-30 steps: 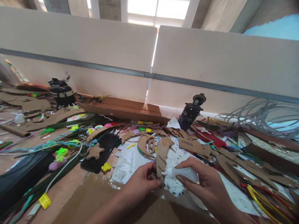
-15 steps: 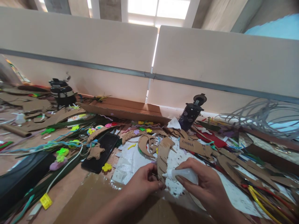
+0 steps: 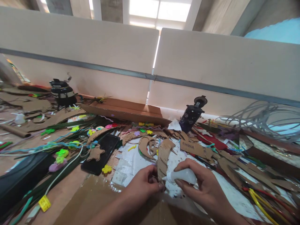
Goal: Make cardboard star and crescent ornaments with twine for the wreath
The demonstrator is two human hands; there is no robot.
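In my right hand (image 3: 199, 181) is a white squeeze bottle of glue (image 3: 185, 176), tipped on its side with the nozzle pointing left. The nozzle's tip is at the lower edge of a curved cardboard piece (image 3: 163, 156). My left hand (image 3: 148, 181) pinches the lower end of that piece between thumb and fingers. Beyond it lies a cardboard crescent (image 3: 144, 147) on a white, scuffed sheet (image 3: 128, 165). A cardboard star (image 3: 95, 153) rests on a black phone (image 3: 106, 150) to the left.
A dark bottle with its lid up (image 3: 191, 115) stands behind, near a long cardboard tray (image 3: 126, 109). Cardboard scraps (image 3: 248, 168) and yellow cords (image 3: 260, 203) lie at right. A white cable (image 3: 63, 172) and a black box (image 3: 25, 175) are at left.
The glue bottle's body has shifted slightly left and its nozzle slightly lower along the cardboard edge. My left hand keeps its pinch in nearly the same place.
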